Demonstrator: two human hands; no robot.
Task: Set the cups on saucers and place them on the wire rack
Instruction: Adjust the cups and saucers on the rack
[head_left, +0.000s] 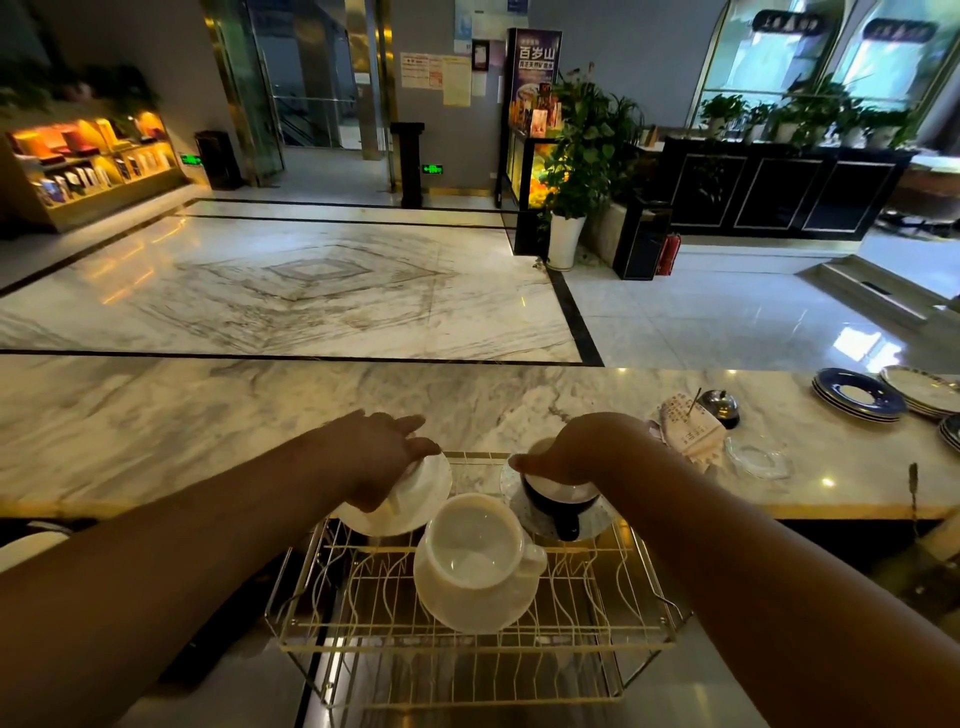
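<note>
**Two sets on the rack, a third saucer without its cup**

The wire rack (470, 647) is seen standing at the near edge of the marble table (208, 415). A white cup (467, 551) is seated on its white saucer (475, 605) in the middle of the rack. At the far right corner a dark cup (558, 501) is set on a speckled saucer (597, 519). The cup is covered from above by the right hand (587, 449), whose fingers are curled over the rim. At the far left corner a bare saucer (400, 501) is gripped at its edge by the left hand (387, 457) and appears tilted, partly over the rack's side rail.

Several risks can be judged from here:

- The bare saucer may be let go while it is tilted on the rail. It could then slide off the rack onto the table or tip inward against the white cup.
- The dark cup could be dragged off centre, or its saucer skewed on the wires, if the right hand is lifted carelessly.
- The three pieces are crowded at the far end, so rims may be knocked together.
- A cup for the bare saucer cannot be seen.
</note>
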